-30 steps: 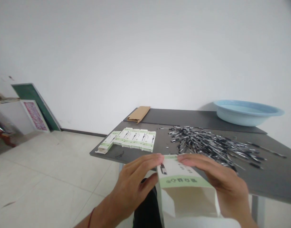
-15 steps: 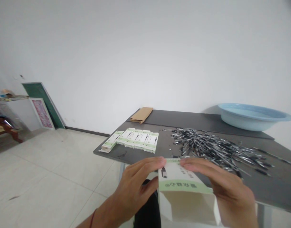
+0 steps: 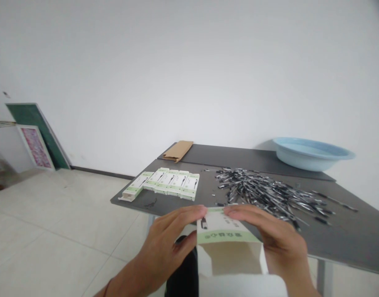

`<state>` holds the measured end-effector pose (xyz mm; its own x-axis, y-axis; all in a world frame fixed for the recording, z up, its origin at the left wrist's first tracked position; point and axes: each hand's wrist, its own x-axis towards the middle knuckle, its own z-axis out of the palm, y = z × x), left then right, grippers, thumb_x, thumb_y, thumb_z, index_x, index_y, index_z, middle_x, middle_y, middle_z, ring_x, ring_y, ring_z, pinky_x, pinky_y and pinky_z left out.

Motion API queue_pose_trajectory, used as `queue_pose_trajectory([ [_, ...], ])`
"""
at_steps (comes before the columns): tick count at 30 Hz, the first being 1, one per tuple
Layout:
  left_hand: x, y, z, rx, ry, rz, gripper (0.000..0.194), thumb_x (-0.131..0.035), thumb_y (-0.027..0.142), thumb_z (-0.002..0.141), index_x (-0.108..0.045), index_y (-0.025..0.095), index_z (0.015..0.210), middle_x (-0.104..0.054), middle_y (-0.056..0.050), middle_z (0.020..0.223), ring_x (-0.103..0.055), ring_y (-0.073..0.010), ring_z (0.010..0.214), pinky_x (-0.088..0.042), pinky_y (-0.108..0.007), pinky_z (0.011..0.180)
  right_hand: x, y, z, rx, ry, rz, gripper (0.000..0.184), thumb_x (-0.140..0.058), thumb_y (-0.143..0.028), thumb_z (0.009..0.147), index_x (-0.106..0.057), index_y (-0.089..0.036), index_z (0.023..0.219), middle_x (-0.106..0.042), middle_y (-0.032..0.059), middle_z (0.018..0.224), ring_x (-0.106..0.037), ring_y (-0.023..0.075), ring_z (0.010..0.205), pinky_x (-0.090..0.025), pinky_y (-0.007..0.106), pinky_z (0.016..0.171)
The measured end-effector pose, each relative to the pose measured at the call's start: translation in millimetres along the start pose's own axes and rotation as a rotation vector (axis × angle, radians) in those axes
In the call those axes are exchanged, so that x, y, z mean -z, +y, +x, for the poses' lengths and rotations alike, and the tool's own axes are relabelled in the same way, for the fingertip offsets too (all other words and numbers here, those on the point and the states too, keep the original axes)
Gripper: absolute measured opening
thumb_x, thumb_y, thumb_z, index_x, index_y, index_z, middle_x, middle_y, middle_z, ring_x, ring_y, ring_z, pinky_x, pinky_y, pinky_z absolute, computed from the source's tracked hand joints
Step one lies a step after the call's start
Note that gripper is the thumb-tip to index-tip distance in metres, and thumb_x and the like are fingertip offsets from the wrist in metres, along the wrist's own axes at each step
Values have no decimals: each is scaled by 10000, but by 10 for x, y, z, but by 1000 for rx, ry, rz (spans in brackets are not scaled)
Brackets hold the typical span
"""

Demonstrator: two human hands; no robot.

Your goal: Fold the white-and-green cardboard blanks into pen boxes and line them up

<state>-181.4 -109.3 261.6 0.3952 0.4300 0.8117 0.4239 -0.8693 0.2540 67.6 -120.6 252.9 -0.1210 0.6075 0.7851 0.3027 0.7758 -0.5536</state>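
Observation:
A white and green cardboard pen box (image 3: pixel 226 236) is held in front of me, its near end open with the flap folded down towards me. My left hand (image 3: pixel 173 237) grips its left side, fingers on the far top edge and thumb along the side. On the opposite side, my right hand (image 3: pixel 276 231) holds it with fingers over the top face. Beyond the hands, a large heap of black and clear pens (image 3: pixel 260 192) lies on the dark table. Several similar pen boxes (image 3: pixel 170 181) lie flat in a row at the table's left.
The dark grey table (image 3: pixel 214 152) reaches to the white wall. At its back left lies a brown paper bag (image 3: pixel 178 151); a light blue basin (image 3: pixel 309 159) stands at the back right. A green board (image 3: pixel 50 140) and a framed picture (image 3: pixel 37 146) lean by the wall.
My view has turned slightly right, so the scene sits further left. The held box tips a little, and its near flap shows more. Both hands keep their hold.

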Motion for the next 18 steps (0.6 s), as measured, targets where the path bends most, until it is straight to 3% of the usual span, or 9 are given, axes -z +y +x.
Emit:
queue_pose_trajectory([
  [9, 10, 19, 17, -7, -18, -44, 323, -676, 134, 967, -653, 188, 1284, -771, -98, 1239, -746, -182, 1148, -597, -273, 1038, 16, -59, 12, -1, -9, 33, 200, -750, -242, 929, -786, -282, 1121, -806, 85, 1084, -777, 258, 1009, -653, 354, 865],
  [18, 42, 34, 0, 0, -49, -100, 329, -661, 111, 976, -629, 163, 1299, -752, -106, 1265, -712, -179, 1207, -575, -295, 1079, 18, -199, 119, 67, -3, -24, 141, -748, -232, 931, -808, -280, 1049, -829, 47, 1000, -800, 202, 924, -642, 223, 837],
])
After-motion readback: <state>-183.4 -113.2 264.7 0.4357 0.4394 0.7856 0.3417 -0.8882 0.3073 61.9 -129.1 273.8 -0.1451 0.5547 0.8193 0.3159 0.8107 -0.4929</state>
